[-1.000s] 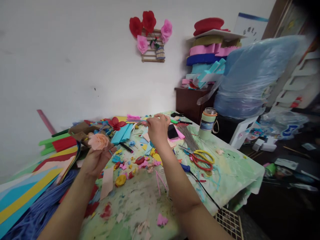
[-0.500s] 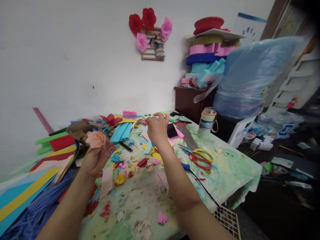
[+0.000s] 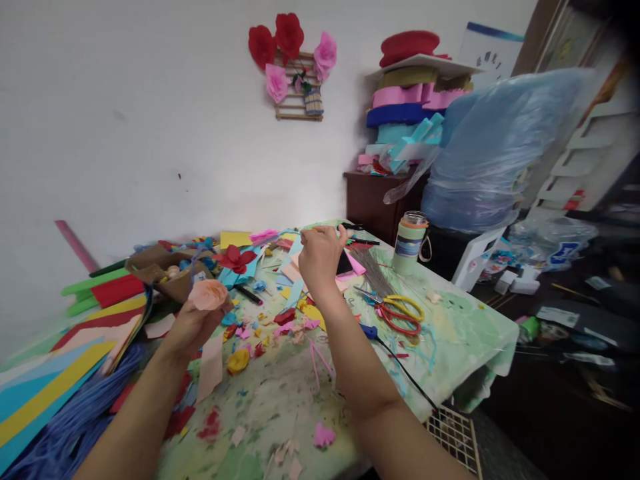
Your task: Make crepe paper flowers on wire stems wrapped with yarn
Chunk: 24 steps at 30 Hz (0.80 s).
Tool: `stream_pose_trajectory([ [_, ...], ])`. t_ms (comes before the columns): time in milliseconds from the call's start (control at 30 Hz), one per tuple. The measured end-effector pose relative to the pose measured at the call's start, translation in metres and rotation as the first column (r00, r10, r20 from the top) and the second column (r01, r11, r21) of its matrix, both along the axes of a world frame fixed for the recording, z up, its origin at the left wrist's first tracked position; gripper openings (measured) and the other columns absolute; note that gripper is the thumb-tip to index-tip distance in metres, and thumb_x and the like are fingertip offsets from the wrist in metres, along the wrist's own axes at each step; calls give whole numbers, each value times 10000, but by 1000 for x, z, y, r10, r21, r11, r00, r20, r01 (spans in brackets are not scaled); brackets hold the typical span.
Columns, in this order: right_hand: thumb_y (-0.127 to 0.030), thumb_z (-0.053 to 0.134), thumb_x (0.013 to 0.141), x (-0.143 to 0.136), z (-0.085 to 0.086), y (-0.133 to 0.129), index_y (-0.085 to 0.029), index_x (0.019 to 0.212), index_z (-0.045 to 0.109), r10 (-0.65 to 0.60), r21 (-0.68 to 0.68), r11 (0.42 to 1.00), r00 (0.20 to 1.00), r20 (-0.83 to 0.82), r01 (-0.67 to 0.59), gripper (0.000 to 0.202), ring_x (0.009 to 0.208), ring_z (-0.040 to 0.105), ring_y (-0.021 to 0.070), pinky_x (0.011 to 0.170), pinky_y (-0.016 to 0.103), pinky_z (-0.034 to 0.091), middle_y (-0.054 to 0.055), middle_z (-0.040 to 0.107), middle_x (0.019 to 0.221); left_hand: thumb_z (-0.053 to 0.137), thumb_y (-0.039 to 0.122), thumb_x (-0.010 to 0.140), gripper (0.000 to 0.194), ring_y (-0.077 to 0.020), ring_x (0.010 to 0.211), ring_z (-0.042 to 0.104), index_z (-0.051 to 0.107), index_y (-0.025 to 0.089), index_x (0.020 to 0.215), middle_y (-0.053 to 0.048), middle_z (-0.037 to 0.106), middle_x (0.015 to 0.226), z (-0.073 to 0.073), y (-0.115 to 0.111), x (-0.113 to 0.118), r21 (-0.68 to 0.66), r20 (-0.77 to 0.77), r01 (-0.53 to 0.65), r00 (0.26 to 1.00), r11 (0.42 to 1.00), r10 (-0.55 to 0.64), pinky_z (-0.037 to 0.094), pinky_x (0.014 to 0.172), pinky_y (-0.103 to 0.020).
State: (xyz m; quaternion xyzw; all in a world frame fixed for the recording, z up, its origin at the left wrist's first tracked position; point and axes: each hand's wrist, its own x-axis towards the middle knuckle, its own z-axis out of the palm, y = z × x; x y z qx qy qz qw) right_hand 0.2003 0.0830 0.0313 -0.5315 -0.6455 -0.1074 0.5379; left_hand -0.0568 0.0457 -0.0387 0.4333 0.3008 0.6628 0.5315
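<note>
A peach paper flower point(image 3: 209, 295) is pinched in the fingers of my left hand point(image 3: 193, 327), its bloom facing up above the left side of the table. My right hand point(image 3: 321, 259) is over the far middle of the table, fingers curled together. What they hold, if anything, is too small to make out. Left of that hand, a red paper flower point(image 3: 237, 259) lies over folded light-blue paper point(image 3: 241, 275). A dark phone point(image 3: 345, 264) shows partly behind my right wrist. Below the left hand lies a peach paper strip point(image 3: 210, 368).
Scissors with yellow and red handles point(image 3: 403, 313), a blue-handled corded tool point(image 3: 369, 331) and thin wires point(image 3: 373, 272) lie on the right. A bottle point(image 3: 410, 243) stands farther back. A brown box point(image 3: 163, 270), coloured paper sheets point(image 3: 55, 387) and blue cord point(image 3: 85, 417) crowd the left.
The red flower has shifted right and nearer, uncovering yellow paper behind it. My left hand has moved right with the peach flower. The right hand's fingers have curled in more. The view has turned slightly.
</note>
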Motion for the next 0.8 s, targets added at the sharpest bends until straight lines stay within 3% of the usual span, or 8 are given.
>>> stream_pose_trajectory([
  [200, -97, 492, 881, -5, 2, -4, -237, 943, 690, 58, 22, 998, 996, 71, -59, 250, 1228, 456, 267, 1118, 538, 39, 43, 731, 900, 807, 123, 586, 275, -104, 573, 462, 563, 182, 697, 38, 466, 593, 5, 2, 8, 83, 119, 45, 991, 996, -55, 490, 587, -269],
  [333, -207, 542, 905, -11, 2, -9, -239, 1110, 617, 117, 146, 982, 993, 24, -119, 220, 1294, 404, 258, 1112, 526, 68, 41, 708, 1094, 776, 66, 584, 292, -92, 585, 467, 538, 174, 714, 47, 458, 608, 15, 1, 6, 126, 256, 4, 966, 992, -36, 478, 579, -247],
  [500, -248, 527, 922, -22, -5, -11, -220, 856, 638, 227, 335, 931, 948, -221, -145, 132, 1054, 543, 203, 1001, 410, 261, 15, 697, 917, 738, -3, 598, 310, -67, 560, 438, 527, 165, 750, 60, 457, 611, 33, -7, -3, 184, 407, -58, 913, 981, -23, 451, 553, -211],
  [600, -323, 506, 931, -31, -9, -11, -200, 793, 610, 327, 367, 910, 878, -349, -193, 212, 927, 553, 192, 898, 366, 331, 28, 644, 861, 702, -31, 634, 303, -60, 551, 439, 520, 167, 774, 66, 461, 613, 39, -11, -11, 221, 465, -107, 886, 969, -8, 445, 562, -204],
  [800, -472, 406, 939, -62, -27, -10, -207, 585, 427, 547, 235, 822, 602, -582, -519, 443, 593, 436, 137, 611, 274, 335, -36, 399, 572, 577, -43, 750, 231, -61, 522, 438, 517, 172, 810, 71, 448, 600, 43, -9, -19, 265, 557, -201, 830, 943, 21, 434, 574, -207],
])
